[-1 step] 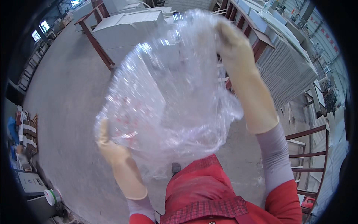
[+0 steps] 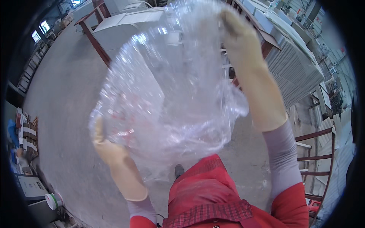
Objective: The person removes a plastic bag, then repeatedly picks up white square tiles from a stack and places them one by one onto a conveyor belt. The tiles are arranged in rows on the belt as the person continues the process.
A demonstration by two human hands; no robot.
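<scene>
A large, crumpled clear plastic bag (image 2: 190, 110) with faint red printing hangs spread out in the air before me. My left hand (image 2: 108, 150), in a cream rubber glove, is closed on its lower left edge, thumb upward. Higher up and farther off, my right hand (image 2: 237, 38), gloved the same way, grips the upper right edge. Motion blurs the right fingers, and the plastic partly covers them. Both arms are raised and held wide apart.
Beyond the bag stand white block stacks (image 2: 118, 34) with a rusty metal frame (image 2: 93, 38). Stacked white sheets (image 2: 296, 68) fill the right side, above a brown metal rack (image 2: 315, 155). Grey concrete floor (image 2: 68, 95) stretches left, where a white bucket (image 2: 53, 201) lies near boxes.
Both hands have shifted slightly outward, the left one to the left and the right one a little up. The plastic bag is stretched somewhat wider and higher between them.
</scene>
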